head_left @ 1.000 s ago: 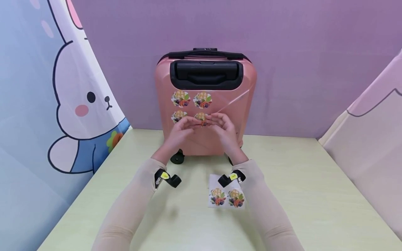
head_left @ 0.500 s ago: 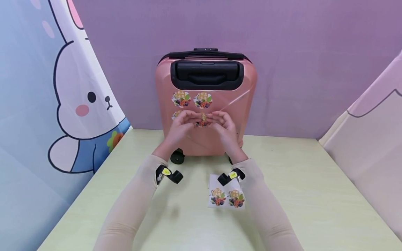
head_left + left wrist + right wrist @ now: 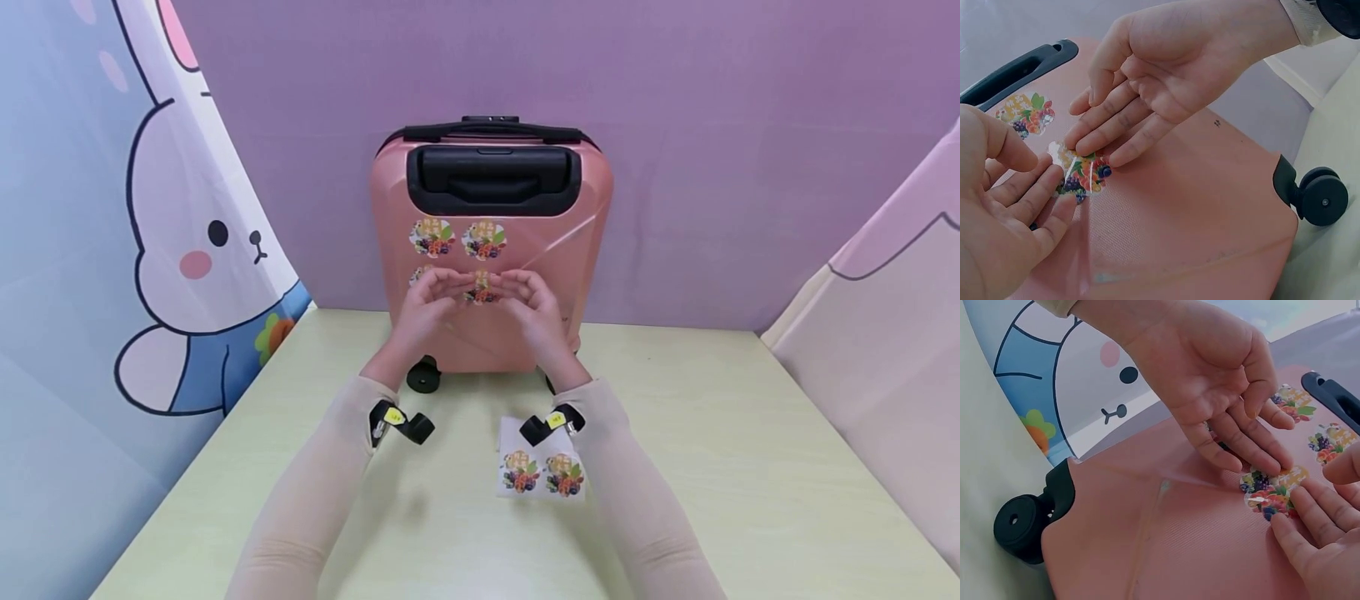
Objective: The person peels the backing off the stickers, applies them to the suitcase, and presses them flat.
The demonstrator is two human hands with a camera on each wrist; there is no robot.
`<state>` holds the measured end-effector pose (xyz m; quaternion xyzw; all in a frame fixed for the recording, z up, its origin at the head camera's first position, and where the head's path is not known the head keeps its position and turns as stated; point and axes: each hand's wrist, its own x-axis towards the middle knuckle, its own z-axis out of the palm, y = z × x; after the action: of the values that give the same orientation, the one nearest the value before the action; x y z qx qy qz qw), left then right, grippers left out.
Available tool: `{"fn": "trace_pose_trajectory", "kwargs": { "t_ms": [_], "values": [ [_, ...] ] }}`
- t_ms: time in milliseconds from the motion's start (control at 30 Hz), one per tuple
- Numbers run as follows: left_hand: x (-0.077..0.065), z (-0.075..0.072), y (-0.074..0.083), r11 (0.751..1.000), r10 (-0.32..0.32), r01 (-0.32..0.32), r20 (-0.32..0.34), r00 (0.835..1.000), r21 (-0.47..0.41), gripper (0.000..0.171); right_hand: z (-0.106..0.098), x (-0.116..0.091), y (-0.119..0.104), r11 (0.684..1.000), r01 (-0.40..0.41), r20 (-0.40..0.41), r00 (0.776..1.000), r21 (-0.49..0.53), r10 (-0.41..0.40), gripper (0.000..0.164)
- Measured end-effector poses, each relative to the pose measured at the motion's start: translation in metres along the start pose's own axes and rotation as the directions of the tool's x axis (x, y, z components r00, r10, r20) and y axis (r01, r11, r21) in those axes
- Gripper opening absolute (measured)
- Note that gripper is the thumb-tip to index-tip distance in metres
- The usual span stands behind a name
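Note:
A pink suitcase (image 3: 495,342) stands upright, with round fruit-print stickers on its front. Two of them, the upper left sticker (image 3: 432,238) and upper right sticker (image 3: 484,240), show in full. Below, my left hand (image 3: 431,302) and right hand (image 3: 534,304) press straight fingertips on opposite sides of the lower right sticker (image 3: 481,288). Shiny streaks cross this sticker (image 3: 1088,174) in the left wrist view. In the right wrist view its lower edge (image 3: 1268,509) lies between both hands' fingers. My left hand mostly covers the lower left sticker (image 3: 422,273).
A white sticker sheet (image 3: 540,487) with two fruit stickers lies on the pale table (image 3: 712,467), partly under my right forearm. The suitcase has a black handle (image 3: 495,175) and black wheels (image 3: 424,375). A purple backdrop (image 3: 712,167) hangs behind it.
My left fingers have moved up slightly and now cover more of the lower left sticker. More of the lower right sticker's fruit print shows between my hands. The suitcase and sheet stay put.

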<state>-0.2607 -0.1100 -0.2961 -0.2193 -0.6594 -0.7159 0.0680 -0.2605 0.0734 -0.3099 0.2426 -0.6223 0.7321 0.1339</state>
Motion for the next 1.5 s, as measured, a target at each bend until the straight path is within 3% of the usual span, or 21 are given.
{"fn": "trace_pose_trajectory", "kwargs": {
  "t_ms": [400, 733, 1033, 1267, 1500],
  "values": [
    [-0.009, -0.005, -0.018, 0.998, -0.062, 0.062, 0.011, 0.998, -0.013, 0.031, -0.002, -0.009, 0.015, 0.998, -0.064, 0.013, 0.998, -0.016, 0.064, 0.028],
    [-0.012, -0.002, -0.032, 0.999, -0.048, 0.048, 0.046, 0.998, -0.015, 0.03, -0.009, -0.017, 0.02, 0.992, -0.12, 0.033, 0.992, -0.037, 0.121, 0.028],
    [-0.018, -0.001, -0.038, 0.998, -0.057, 0.057, 0.053, 0.997, 0.0, 0.026, -0.026, -0.031, 0.023, 0.982, -0.159, 0.03, 0.986, -0.102, 0.163, 0.028],
    [-0.027, 0.002, -0.053, 0.995, -0.093, 0.089, 0.084, 0.992, 0.053, 0.023, -0.041, -0.045, 0.028, 0.974, -0.178, 0.056, 0.981, -0.142, 0.188, 0.03],
    [-0.04, 0.007, -0.07, 0.99, -0.139, 0.138, 0.128, 0.982, 0.016, 0.02, -0.053, -0.06, 0.033, 0.964, -0.213, 0.098, 0.968, -0.159, 0.23, 0.032]
  ]
}}
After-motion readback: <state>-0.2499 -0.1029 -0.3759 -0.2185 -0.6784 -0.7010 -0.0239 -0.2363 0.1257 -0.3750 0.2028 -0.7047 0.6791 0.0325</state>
